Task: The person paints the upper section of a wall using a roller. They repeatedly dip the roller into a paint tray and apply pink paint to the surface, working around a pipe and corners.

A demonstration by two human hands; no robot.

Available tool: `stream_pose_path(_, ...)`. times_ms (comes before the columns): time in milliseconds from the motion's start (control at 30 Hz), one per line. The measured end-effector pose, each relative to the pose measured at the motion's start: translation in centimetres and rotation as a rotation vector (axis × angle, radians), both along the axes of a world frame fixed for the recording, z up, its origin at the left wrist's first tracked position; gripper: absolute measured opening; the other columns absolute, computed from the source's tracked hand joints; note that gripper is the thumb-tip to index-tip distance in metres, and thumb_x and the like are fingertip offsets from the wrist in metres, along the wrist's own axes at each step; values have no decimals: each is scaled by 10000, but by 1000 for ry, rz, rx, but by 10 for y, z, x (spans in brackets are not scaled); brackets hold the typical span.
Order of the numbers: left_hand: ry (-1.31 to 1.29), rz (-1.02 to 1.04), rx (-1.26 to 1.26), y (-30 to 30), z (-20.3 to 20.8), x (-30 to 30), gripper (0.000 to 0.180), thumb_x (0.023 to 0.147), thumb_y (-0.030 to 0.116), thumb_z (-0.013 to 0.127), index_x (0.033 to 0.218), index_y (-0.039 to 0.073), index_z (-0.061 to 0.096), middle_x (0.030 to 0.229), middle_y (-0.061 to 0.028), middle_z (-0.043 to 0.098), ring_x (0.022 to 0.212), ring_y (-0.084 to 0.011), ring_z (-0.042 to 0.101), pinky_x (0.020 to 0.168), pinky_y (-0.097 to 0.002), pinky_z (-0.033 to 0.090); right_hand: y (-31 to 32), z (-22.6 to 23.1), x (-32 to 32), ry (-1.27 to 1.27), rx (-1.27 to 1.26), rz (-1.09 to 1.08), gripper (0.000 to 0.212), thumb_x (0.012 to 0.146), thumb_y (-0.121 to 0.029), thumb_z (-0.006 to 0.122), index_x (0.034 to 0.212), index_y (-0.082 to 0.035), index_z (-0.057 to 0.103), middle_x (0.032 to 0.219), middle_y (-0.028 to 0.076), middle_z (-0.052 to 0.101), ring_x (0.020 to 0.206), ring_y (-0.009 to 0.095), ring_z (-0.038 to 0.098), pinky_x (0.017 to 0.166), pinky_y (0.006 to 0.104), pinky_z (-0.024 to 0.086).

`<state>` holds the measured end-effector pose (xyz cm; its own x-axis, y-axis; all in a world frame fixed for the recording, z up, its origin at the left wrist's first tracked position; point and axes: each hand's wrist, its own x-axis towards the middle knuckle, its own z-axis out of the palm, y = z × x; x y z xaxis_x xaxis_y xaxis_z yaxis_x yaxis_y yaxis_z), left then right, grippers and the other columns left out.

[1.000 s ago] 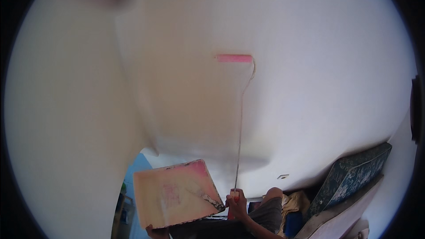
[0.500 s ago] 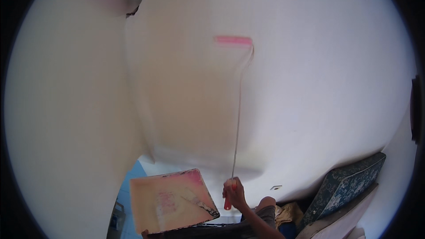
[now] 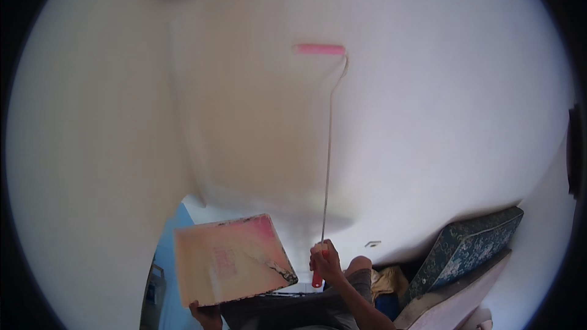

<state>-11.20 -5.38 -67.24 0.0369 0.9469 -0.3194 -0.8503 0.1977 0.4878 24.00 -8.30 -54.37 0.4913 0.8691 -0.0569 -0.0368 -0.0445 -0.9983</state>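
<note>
My right hand [image 3: 325, 261] grips the red handle of a long-shafted paint roller [image 3: 328, 146]. Its thin metal shaft runs straight up to a pink roller sleeve [image 3: 320, 49] that rests against the white wall. My left hand [image 3: 205, 315] holds a flat, paint-smeared board [image 3: 229, 260] from below, at the lower left. The board is cream with pink stains and a dark, worn right edge. It tilts slightly toward me.
A white wall [image 3: 428, 116] fills most of the view, with a corner fold at the left [image 3: 183, 116]. A patterned teal mattress [image 3: 468, 247] leans at the lower right. A blue wall strip [image 3: 168, 256] shows behind the board. My bent knee [image 3: 359, 272] is below the roller handle.
The roller sleeve has moved up the wall a little, and my right hand has risen with the handle. The board stays in my left hand.
</note>
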Motion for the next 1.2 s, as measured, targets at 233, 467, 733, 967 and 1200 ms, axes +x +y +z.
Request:
stream_pose_path(233, -59, 10, 17, 10, 2, 3, 616, 752, 341, 566, 1291, 83, 417, 1206, -102, 532, 1085, -273, 540, 843, -440, 500, -106, -65, 4, -233, -307, -209, 320, 820, -263, 649, 939, -9, 494, 647, 72, 559, 538, 151, 565, 494, 308, 466)
stream_pose_path(467, -61, -63, 35, 48, -23, -12, 517, 762, 340, 578, 1196, 75, 486, 1085, -93, 582, 951, -245, 596, 736, -396, 542, -120, -69, -2, -848, -329, -222, 429, 757, -342, 733, 945, -35, 498, 655, 42, 542, 528, 131, 553, 454, 287, 455)
stream_pose_path(733, -35, -139, -68, 89, -21, -2, 524, 718, 259, 604, 1190, 65, 488, 1099, -80, 563, 1000, -255, 570, 787, -416, 512, -192, -55, 74, -978, -353, -235, 429, 668, -301, 736, 907, -44, 489, 745, 74, 475, 664, 193, 469, 609, 340, 414)
stream_pose_path(967, -12, -209, -26, 113, -19, 7, 581, 717, 220, 590, 1238, 11, 439, 1158, -111, 534, 1101, -281, 514, 934, -440, 431, -181, 27, 94, -1049, -607, -5, 349, 671, -228, 806, 834, -76, 538, 569, -1, 410, 494, 95, 367, 468, 272, 339)
stream_pose_path(1200, 16, -212, -17, 106, 2, 10, 632, 712, 223, 598, 1276, 10, 410, 1201, -117, 515, 1137, -281, 492, 965, -429, 406, -102, 73, 102, -1202, -575, 328, 299, 688, -217, 763, 809, -58, 540, 563, 86, 524, 479, 231, 548, 494, 339, 435)
